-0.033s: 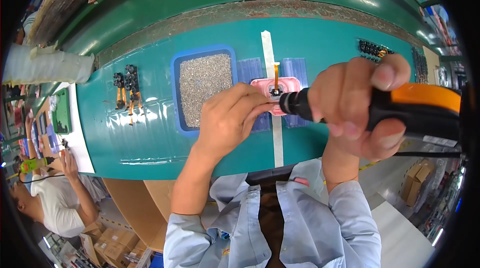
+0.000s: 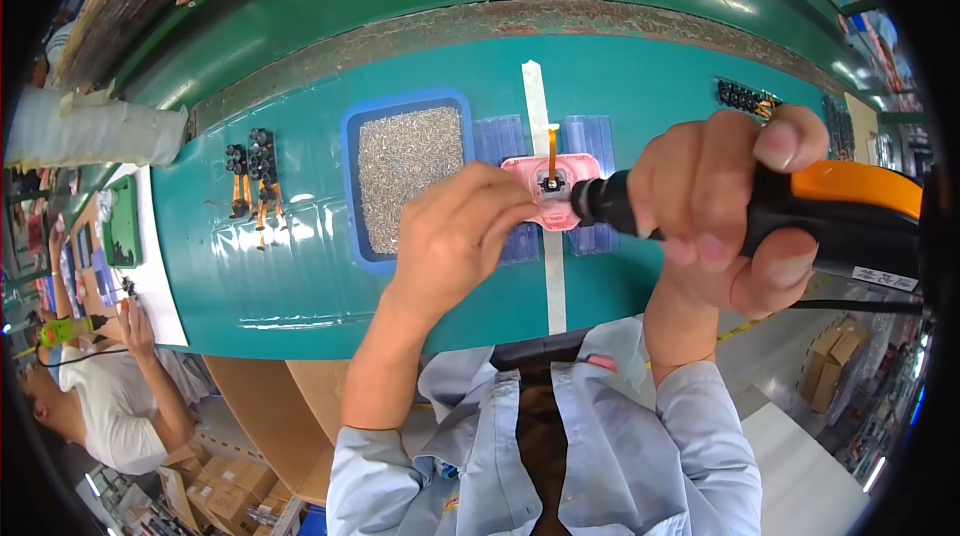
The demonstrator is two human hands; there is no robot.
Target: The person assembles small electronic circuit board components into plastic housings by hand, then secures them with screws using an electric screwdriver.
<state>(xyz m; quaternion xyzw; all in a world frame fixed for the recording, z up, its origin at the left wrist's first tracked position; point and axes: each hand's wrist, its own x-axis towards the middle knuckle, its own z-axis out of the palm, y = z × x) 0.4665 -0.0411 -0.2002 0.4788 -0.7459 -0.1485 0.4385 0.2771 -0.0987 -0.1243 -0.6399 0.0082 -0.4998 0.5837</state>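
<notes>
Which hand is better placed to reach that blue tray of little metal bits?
Probably the left hand: it is nearer the blue tray, though busy at the pink part. The right hand grips a black power tool.

White label on black power driver — print unreadable.

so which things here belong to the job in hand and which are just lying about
Likely in the job:
pink housing, left hand at its edge
black power driver in the right hand
blue tray of small metal pieces
dark parts with orange ribbons

Seemingly just lying about:
cardboard box on the right
open brown carton, lower left
</notes>
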